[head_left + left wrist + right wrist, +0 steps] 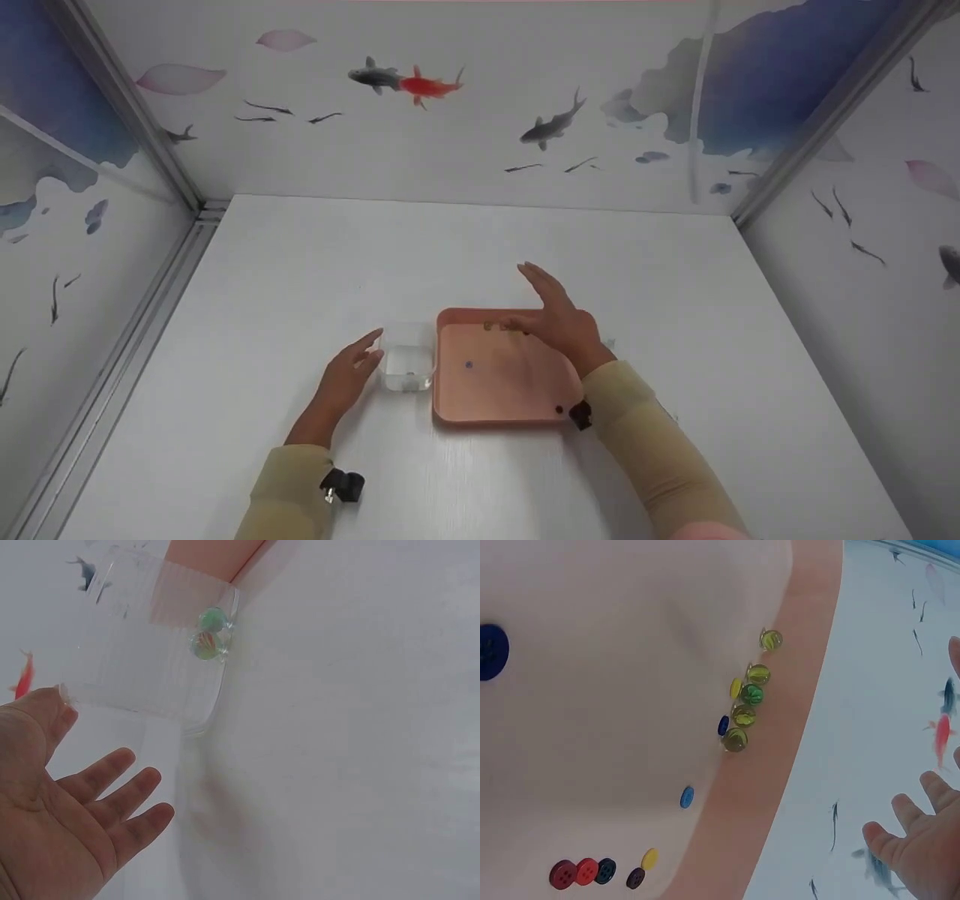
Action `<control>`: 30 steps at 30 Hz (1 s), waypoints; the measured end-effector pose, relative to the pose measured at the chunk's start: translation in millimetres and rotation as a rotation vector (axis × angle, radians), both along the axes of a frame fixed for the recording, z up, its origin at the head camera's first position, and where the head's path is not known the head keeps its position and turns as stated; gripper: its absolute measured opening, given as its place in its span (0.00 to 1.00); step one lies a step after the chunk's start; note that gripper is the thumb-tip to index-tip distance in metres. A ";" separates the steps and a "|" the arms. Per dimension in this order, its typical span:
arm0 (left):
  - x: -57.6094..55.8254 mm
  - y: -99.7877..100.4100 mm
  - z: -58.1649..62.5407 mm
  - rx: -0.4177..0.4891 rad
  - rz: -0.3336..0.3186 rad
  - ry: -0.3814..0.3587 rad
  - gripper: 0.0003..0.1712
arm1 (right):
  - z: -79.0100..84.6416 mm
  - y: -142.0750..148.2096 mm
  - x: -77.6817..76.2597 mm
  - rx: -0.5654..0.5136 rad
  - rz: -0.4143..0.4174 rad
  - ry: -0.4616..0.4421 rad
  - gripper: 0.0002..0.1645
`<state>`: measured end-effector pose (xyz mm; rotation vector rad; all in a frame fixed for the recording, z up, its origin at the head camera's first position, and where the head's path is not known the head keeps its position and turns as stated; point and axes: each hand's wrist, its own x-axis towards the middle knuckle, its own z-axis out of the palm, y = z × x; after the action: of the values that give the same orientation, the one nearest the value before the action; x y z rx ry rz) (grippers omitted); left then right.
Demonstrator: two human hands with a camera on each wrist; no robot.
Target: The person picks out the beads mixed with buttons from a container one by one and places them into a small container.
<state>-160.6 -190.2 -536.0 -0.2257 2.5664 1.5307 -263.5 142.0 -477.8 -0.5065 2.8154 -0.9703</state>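
Observation:
A clear plastic container (407, 352) stands on the white table against the left side of a pink tray (510, 421). Two glass marbles (205, 645) lie inside it. My left hand (349, 382) is beside the container with its fingers spread, one fingertip at or very near a corner. Above the tray's far right part is my right hand (564, 322), fingers extended and nothing visible in them. Several marbles (744, 716) line the tray's far wall in the right wrist view. Small buttons (687, 796) lie near them, and a dark blue button (492, 652) sits apart.
A row of buttons (586, 871), red and dark, lies along one side of the tray. The white tabletop (337, 247) surrounds the tray. Printed panels with fish (431, 86) enclose the table at the back and both sides.

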 end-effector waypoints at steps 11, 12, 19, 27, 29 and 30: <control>-1.2 0.3 -1.9 -0.029 0.010 -0.010 0.28 | -9.1 6.9 -9.4 -0.143 -0.088 -0.063 0.52; -1.1 0.1 -1.9 -0.028 0.010 -0.009 0.28 | -9.5 7.1 -10.4 -0.155 -0.096 -0.068 0.53; 2.5 0.6 -1.9 -0.015 0.016 -0.005 0.29 | -16.0 11.8 -13.1 -0.270 -0.080 -0.068 0.54; 1.3 0.1 0.6 0.002 0.004 -0.010 0.28 | -20.1 16.9 -16.5 -0.401 -0.061 0.000 0.45; 0.8 -0.3 0.2 0.006 0.006 -0.006 0.28 | -21.3 17.3 -17.6 -0.428 -0.079 0.008 0.44; 0.5 -0.5 -0.1 0.008 0.007 -0.005 0.28 | -22.0 17.7 -18.1 -0.439 -0.085 0.010 0.43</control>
<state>-160.1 -190.6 -536.1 -0.2380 2.5581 1.5407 -281.6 159.7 -499.7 -0.4351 2.6459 -1.6190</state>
